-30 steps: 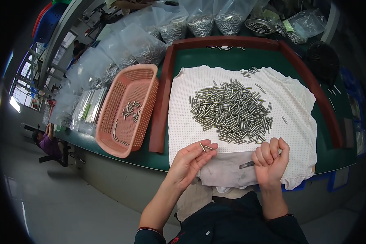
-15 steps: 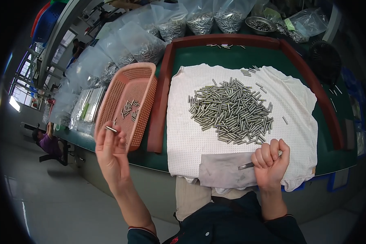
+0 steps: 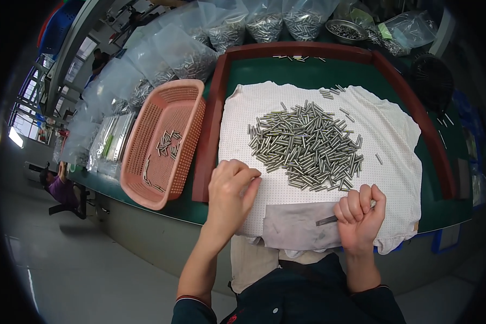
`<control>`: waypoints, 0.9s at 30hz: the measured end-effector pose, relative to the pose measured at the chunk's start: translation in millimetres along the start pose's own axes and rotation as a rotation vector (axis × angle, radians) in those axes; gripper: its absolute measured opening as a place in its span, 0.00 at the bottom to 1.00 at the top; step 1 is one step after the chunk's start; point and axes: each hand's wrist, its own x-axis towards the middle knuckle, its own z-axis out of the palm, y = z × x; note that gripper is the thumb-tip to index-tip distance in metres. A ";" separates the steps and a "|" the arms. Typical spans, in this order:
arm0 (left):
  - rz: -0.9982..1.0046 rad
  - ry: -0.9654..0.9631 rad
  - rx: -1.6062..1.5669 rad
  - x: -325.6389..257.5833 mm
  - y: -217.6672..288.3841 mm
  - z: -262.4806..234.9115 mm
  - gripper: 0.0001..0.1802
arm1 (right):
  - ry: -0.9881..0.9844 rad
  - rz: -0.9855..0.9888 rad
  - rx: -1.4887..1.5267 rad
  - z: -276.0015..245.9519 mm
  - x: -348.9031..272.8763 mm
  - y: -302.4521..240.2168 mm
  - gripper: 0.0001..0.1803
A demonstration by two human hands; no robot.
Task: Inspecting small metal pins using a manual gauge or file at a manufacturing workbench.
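Many short metal pins lie in a heap (image 3: pixel 308 146) on a white dotted cloth (image 3: pixel 243 210). My left hand (image 3: pixel 229 189) hovers over the cloth's left part, just short of the heap. Its fingers are loosely curled with the thumb a little apart, and no pin shows in them. At the heap's near right, my right hand (image 3: pixel 359 216) is closed round a slim tool with a dark flat tip (image 3: pixel 326 221); the fist hides most of it. Below that tip lies a grey stained cloth (image 3: pixel 291 227). Left of the cloth, a pink plastic basket (image 3: pixel 128 167) contains some pins (image 3: pixel 169 144).
A dark red raised border (image 3: pixel 302 49) frames the green tabletop (image 3: pixel 248 73). Clear bags of pins (image 3: pixel 227 35) line the back and left. A metal bowl (image 3: pixel 345 31) stands at the back right, near a black fan-like object (image 3: pixel 432 81). Another person (image 3: pixel 65 189) sits far left.
My left hand has moved right, from above the basket to the cloth beside the heap. The pin seen at its fingertips no longer shows there. My right hand keeps its place and grip.
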 end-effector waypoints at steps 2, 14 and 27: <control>0.020 -0.041 0.004 1.0 -3.1 16.4 0.06 | -0.011 0.008 0.000 1.6 -0.4 1.9 0.22; 0.059 -0.197 0.060 -0.4 -3.4 23.1 0.06 | -0.009 0.013 -0.017 0.7 0.7 -0.4 0.22; 0.165 -0.203 0.119 0.8 -4.4 21.0 0.06 | -0.013 0.028 -0.016 -0.3 0.2 2.0 0.23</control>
